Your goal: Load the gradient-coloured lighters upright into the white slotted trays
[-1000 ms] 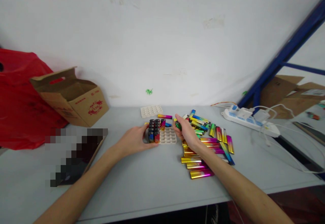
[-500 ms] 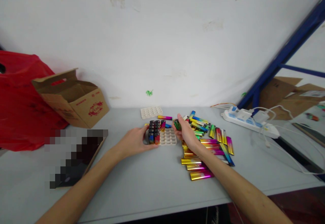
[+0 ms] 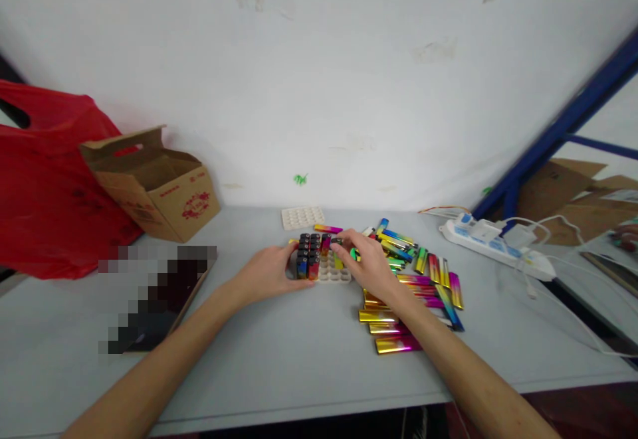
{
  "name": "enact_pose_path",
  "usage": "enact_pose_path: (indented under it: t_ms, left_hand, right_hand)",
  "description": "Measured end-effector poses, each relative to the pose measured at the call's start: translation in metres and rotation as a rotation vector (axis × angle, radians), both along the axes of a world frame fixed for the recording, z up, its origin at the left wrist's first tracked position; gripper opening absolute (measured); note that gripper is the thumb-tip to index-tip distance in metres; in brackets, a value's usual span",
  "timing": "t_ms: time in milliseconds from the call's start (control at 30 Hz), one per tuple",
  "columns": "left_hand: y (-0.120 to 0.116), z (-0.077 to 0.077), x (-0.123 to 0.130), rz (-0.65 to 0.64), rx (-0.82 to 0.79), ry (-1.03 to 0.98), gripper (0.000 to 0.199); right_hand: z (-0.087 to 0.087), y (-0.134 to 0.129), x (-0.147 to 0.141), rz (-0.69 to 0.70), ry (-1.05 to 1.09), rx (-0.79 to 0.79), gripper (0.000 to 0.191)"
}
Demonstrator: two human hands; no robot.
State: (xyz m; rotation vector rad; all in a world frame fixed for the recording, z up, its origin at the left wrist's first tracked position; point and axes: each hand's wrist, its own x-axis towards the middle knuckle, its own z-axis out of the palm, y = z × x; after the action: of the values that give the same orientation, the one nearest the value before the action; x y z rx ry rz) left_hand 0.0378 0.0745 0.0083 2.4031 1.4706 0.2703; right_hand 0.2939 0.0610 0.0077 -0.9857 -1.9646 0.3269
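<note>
A pale tray (image 3: 335, 277) with rows of round pockets rests on the table. Standing upright in its left part are several lighters (image 3: 309, 258) with black tops. My left hand (image 3: 266, 270) grips the tray's left end, thumb in front and fingers behind, against the lighters. In the fingers of my right hand (image 3: 369, 266) is a yellow-green lighter (image 3: 339, 262), upright over the tray's pockets beside the standing ones. Whether its base sits in a pocket I cannot tell. Loose shiny lighters (image 3: 381, 317) lie in a heap under and around my right forearm.
A second pocketed tray (image 3: 303, 217) lies by the wall, with a pink-yellow lighter (image 3: 328, 228) near it. An open cardboard box (image 3: 174, 203), a red bag (image 3: 60, 186) and a dark, partly pixelated flat object (image 3: 164, 313) are at left. A power strip (image 3: 498, 246) with cables lies right.
My right hand has brought the lighter from above the heap left and down to the tray, turning it upright. My left hand keeps its hold. The whole view has shifted slightly.
</note>
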Motion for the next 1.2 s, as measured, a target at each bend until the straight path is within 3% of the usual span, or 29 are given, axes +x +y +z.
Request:
enact_pose_path:
  t_ms: [333, 500, 900, 1033, 1200]
  left_hand:
    - [0.001, -0.002, 0.0, -0.017, 0.001, -0.017, 0.069]
    - [0.002, -0.004, 0.0, -0.012, 0.006, -0.024, 0.072]
    - [0.001, -0.002, 0.001, 0.003, 0.007, 0.018, 0.073]
    - [0.0, 0.001, 0.001, 0.002, -0.002, 0.019, 0.071]
    - [0.0, 0.001, 0.001, 0.012, -0.01, 0.0, 0.069]
  right_hand:
    - [-0.007, 0.007, 0.005, 0.069, -0.139, 0.0, 0.026]
    - [-0.004, 0.006, 0.006, 0.184, -0.217, 0.012, 0.026]
    - [-0.001, 0.012, -0.005, -0.17, -0.489, -0.11, 0.027]
    - [-0.003, 0.013, -0.002, -0.113, -0.507, -0.167, 0.034]
    - [-0.012, 0.022, 0.013, -0.066, -0.294, -0.017, 0.028]
